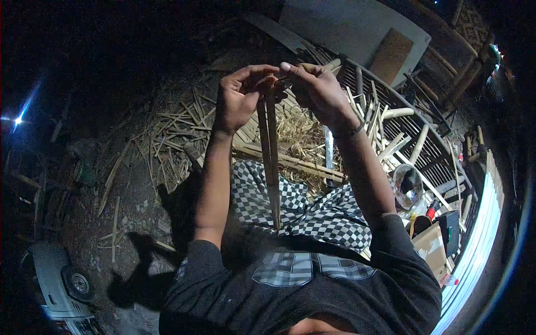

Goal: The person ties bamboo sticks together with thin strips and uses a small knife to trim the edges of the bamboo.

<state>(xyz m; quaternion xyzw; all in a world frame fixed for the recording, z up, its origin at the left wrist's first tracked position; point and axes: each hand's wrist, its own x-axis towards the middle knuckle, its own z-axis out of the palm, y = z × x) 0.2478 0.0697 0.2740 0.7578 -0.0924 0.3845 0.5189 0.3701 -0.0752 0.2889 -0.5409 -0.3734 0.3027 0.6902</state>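
Note:
Two long, narrow bamboo strips (270, 151) hang side by side in front of me, their lower end reaching my checkered trousers (329, 215). My left hand (243, 95) is closed on their upper end, thumb and fingers pinching it. Close by on the right, my right hand (321, 92) is closed too, its thumb pointing at the strips' top. Something thin and dark shows at its fingertips, too small to name. Beyond my lap lies a heap of pale shavings (298, 131). A knife-like blade (328, 148) with a dark handle rests beside it.
Split bamboo pieces (167, 134) are strewn on the ground at left. A slatted bamboo bench (419, 120) runs along the right, with a clear plastic container (408, 184) and a cardboard box (432, 245). A pale board (352, 33) lies at the back. A vehicle (58, 279) stands lower left.

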